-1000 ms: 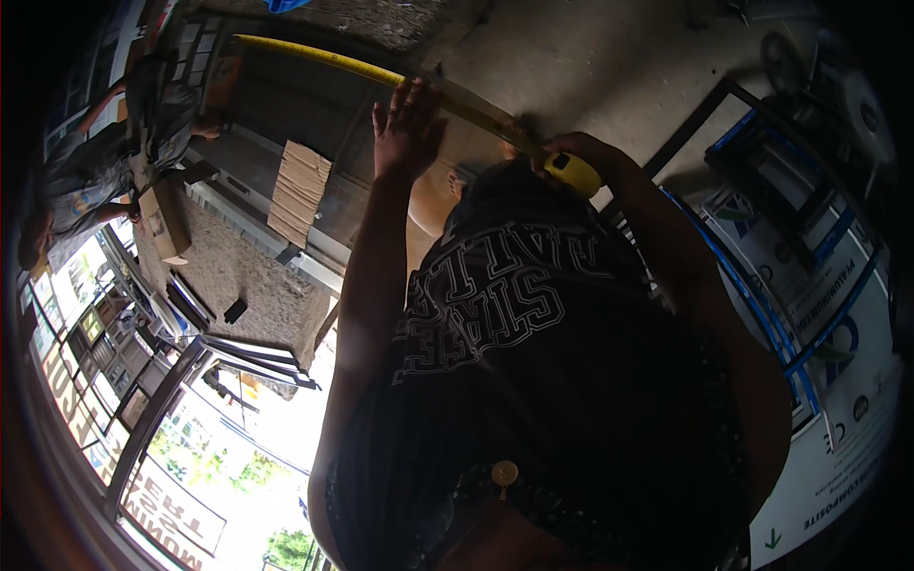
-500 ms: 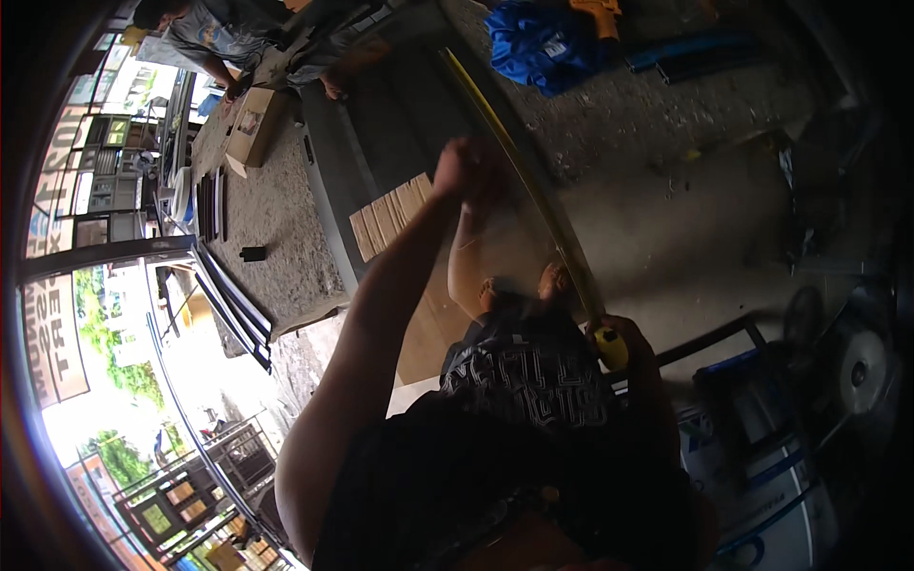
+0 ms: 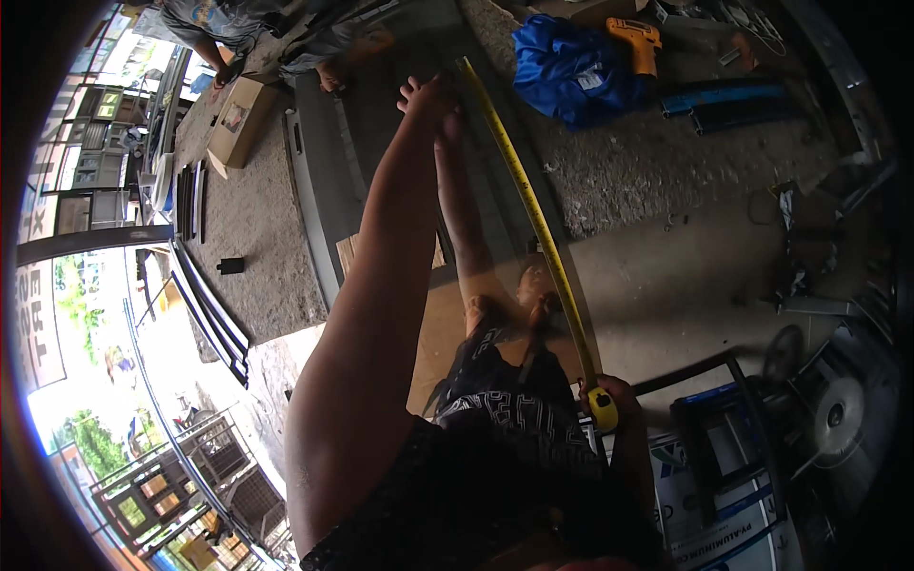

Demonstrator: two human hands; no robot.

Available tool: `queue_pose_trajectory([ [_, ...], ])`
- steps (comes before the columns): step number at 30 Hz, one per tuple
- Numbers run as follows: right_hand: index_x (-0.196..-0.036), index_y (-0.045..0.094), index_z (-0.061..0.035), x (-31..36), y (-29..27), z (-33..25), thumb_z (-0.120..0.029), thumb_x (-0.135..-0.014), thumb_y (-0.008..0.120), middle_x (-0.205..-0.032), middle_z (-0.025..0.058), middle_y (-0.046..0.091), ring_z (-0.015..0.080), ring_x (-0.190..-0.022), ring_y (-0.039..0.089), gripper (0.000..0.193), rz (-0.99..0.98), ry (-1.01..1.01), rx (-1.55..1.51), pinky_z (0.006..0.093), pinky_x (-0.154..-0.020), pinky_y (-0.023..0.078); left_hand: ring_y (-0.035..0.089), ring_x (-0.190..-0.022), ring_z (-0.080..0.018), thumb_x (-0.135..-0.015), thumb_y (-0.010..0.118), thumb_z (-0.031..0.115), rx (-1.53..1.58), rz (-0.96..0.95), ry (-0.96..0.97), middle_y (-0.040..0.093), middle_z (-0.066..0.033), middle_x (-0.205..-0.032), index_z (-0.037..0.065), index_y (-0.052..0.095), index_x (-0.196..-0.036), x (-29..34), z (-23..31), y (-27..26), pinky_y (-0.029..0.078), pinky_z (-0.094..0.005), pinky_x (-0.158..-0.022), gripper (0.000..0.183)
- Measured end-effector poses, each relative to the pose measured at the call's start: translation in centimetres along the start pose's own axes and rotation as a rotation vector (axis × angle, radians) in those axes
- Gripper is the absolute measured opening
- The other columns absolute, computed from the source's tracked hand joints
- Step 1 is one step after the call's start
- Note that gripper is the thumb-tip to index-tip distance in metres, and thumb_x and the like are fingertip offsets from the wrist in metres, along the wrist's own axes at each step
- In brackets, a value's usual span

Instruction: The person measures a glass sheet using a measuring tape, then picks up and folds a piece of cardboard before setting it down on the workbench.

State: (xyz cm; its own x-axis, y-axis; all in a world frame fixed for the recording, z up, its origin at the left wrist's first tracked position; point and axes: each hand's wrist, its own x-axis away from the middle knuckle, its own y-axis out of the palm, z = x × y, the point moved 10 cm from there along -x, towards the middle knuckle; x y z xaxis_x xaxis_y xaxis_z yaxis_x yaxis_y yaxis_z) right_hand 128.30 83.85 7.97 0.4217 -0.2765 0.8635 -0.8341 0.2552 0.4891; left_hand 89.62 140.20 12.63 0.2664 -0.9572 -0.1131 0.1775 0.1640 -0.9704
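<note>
A dark, shiny sheet [image 3: 490,181], which looks like glass, lies across the bench and mirrors my arm and body. Over its far part reaches my left hand [image 3: 430,98], fingers apart with nothing visible in them; I cannot tell whether it touches the surface. Close to my body, my right hand [image 3: 624,395] is wrapped round a yellow tape measure [image 3: 602,409]. The pulled-out blade [image 3: 533,211] runs away from the case along the sheet's right side, ending a little right of my left hand.
Brown cardboard [image 3: 438,324] shows at the near part of the sheet. On the rough bench [image 3: 271,276] sit a cardboard box [image 3: 243,124] and a small black block [image 3: 230,265]. A blue bag [image 3: 571,76] and orange drill [image 3: 636,43] lie far right. Across stands another person [image 3: 224,19].
My left hand has moved farther away over the sheet, toward the blade's far end, and its fingers have spread. The right hand still holds the tape measure near my body.
</note>
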Motion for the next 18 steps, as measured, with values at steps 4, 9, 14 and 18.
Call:
queue_pose_trajectory([
  [4,-0.095,0.062,-0.0009,-1.3,4.2,-1.4,-0.025,-0.093,0.048,-0.081,0.0088,0.062,0.0197,-0.066,0.064,0.028,-0.148,-0.021,0.137,0.0339,-0.064,0.055,0.047,-0.098,-0.0308,-0.08,0.059,0.038,-0.01,0.381,0.255,0.05,-0.0098,-0.11,0.031,0.064,-0.107,-4.4,-9.3,-5.4,0.038,-0.0433,-0.077,0.029],
  [9,-0.095,0.061,-0.0006,0.8,1.3,-0.5,-0.025,-0.092,0.048,-0.08,0.0097,0.063,0.0199,-0.066,0.064,0.028,-0.039,-0.026,0.011,0.0332,-0.062,0.055,0.049,-0.096,-0.0306,-0.078,0.059,0.04,-0.055,0.115,0.151,0.051,-0.0086,-0.113,0.033,0.063,-0.113,-1.5,0.0,-0.2,0.037,-0.0437,-0.076,0.036],
  [14,-0.094,0.061,0.0,-0.6,2.6,-0.8,-0.024,-0.092,0.048,-0.079,0.0103,0.064,0.0206,-0.065,0.065,0.027,-0.123,-0.015,0.064,0.0342,-0.062,0.055,0.044,-0.116,-0.0385,-0.085,0.052,0.044,-0.202,0.05,0.153,0.051,-0.0118,-0.133,0.036,0.047,-0.138,-3.5,-4.3,-2.5,0.041,-0.0563,-0.086,0.053],
  [18,-0.093,0.061,0.0002,-1.4,1.6,0.1,-0.022,-0.092,0.049,-0.078,0.0106,0.064,0.0206,-0.065,0.065,0.026,-0.102,0.054,0.023,0.0336,-0.061,0.055,0.046,-0.111,-0.0387,-0.085,0.051,0.048,-0.311,0.051,0.235,0.048,-0.013,-0.133,0.038,0.048,-0.135,-3.0,-4.2,-3.5,0.042,-0.0556,-0.083,0.051],
])
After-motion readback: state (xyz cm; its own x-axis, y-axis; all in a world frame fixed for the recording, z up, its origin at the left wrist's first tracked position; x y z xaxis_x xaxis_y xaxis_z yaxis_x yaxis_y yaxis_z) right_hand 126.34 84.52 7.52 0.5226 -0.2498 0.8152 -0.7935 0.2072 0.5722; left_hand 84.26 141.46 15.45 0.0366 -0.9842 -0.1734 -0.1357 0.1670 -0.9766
